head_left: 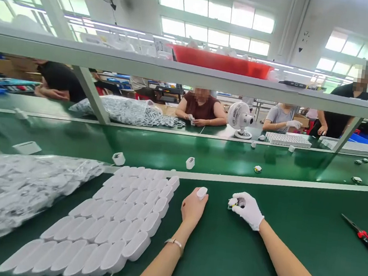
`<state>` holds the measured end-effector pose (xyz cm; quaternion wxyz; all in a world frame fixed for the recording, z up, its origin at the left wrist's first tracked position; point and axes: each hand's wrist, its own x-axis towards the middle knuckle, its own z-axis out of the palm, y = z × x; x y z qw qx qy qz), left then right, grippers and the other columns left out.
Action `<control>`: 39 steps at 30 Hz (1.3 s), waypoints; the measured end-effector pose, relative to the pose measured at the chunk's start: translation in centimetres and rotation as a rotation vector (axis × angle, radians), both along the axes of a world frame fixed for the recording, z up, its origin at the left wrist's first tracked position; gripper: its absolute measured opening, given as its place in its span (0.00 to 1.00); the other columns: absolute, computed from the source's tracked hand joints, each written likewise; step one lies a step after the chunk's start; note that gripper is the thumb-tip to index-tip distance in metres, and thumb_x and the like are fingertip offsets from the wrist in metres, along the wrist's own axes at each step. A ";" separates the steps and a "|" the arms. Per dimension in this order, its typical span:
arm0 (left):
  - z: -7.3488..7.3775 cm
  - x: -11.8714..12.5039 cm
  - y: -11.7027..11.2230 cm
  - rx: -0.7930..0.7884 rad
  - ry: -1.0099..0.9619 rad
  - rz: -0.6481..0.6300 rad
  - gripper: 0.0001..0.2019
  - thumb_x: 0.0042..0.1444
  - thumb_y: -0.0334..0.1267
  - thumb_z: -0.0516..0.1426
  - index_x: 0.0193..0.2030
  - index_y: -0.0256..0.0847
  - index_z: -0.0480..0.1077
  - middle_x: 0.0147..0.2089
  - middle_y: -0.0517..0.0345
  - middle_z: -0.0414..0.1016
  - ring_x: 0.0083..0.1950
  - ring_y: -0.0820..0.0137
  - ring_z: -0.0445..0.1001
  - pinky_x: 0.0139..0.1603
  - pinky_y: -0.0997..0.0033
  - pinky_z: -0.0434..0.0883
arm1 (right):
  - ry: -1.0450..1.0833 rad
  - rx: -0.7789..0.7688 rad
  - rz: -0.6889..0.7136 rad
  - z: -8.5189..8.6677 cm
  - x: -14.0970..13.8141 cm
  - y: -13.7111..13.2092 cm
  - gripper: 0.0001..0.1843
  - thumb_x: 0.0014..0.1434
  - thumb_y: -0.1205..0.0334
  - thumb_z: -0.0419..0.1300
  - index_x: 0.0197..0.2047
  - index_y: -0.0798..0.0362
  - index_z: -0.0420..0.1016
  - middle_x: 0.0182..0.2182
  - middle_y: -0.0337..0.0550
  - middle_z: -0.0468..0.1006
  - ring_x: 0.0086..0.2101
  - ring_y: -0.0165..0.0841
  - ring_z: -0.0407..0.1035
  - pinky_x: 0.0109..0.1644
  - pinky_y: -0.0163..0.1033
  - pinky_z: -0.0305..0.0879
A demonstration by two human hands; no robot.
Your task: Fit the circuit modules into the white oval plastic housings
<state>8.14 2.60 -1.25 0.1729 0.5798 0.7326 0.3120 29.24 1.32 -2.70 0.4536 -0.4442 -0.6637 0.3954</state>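
Note:
My bare left hand [193, 207] is closed around a small white plastic housing [202, 193], whose rounded end shows above the fingers. To its right, my right hand [249, 211] wears a white glove and pinches a small white and yellowish electronic part [233, 202] between thumb and fingers, just over the green table. The two hands are apart. Left of my left hand lie many matching white housings [121, 211], set side by side in rows. The inside of the held housing is hidden from me.
A clear plastic bag of parts [22, 194] lies at far left. Red-handled pliers [365, 235] rest at right. Beyond a pale ledge, a green belt [156, 148] carries scattered housings and parts. Overhead, a shelf [139, 64] holds a red tray [223, 63]. Several people sit or stand opposite.

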 end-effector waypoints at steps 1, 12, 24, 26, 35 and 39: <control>-0.1 0.3 0.1 -0.003 -0.002 -0.008 0.10 0.55 0.42 0.55 0.44 0.46 0.69 0.38 0.56 0.77 0.41 0.60 0.74 0.38 0.66 0.66 | 0.015 -0.012 0.036 0.0 0.2 0.1 0.19 0.44 0.65 0.61 0.43 0.57 0.67 0.34 0.44 0.78 0.34 0.32 0.74 0.41 0.42 0.69; -0.5 3.6 2.8 0.100 -0.059 -0.203 0.15 0.57 0.37 0.50 0.51 0.47 0.64 0.51 0.56 0.71 0.53 0.62 0.69 0.56 0.61 0.62 | 0.151 -0.101 0.165 0.6 8.3 1.0 0.17 0.46 0.68 0.62 0.41 0.53 0.68 0.30 0.40 0.76 0.32 0.32 0.72 0.40 0.43 0.70; -0.2 4.3 6.2 0.054 -0.228 -0.501 0.21 0.48 0.36 0.60 0.52 0.50 0.68 0.48 0.59 0.74 0.47 0.62 0.72 0.49 0.65 0.69 | 0.525 -0.176 -0.269 0.6 -1.5 8.1 0.26 0.40 0.62 0.65 0.46 0.56 0.71 0.38 0.49 0.79 0.33 0.37 0.73 0.31 0.40 0.70; -0.1 3.9 6.6 0.077 -0.271 -0.544 0.24 0.45 0.33 0.62 0.51 0.53 0.70 0.47 0.64 0.75 0.42 0.66 0.75 0.44 0.70 0.71 | 0.549 -0.145 -0.267 0.2 -2.9 9.0 0.27 0.40 0.61 0.65 0.46 0.55 0.71 0.41 0.50 0.78 0.39 0.40 0.73 0.39 0.45 0.72; -1.2 3.4 7.2 0.161 -0.443 -0.341 0.24 0.46 0.32 0.59 0.52 0.49 0.70 0.53 0.59 0.73 0.49 0.63 0.73 0.49 0.67 0.71 | 0.487 -0.054 -0.279 -0.8 -3.3 7.8 0.25 0.43 0.64 0.64 0.47 0.53 0.69 0.44 0.49 0.76 0.44 0.40 0.72 0.53 0.51 0.66; -1.3 3.3 7.3 0.151 -0.510 -0.306 0.25 0.44 0.31 0.59 0.52 0.47 0.71 0.54 0.58 0.71 0.51 0.62 0.71 0.49 0.67 0.70 | 0.352 0.066 -0.256 -0.5 -3.4 7.3 0.21 0.47 0.65 0.61 0.47 0.50 0.71 0.48 0.48 0.73 0.46 0.40 0.69 0.48 0.46 0.69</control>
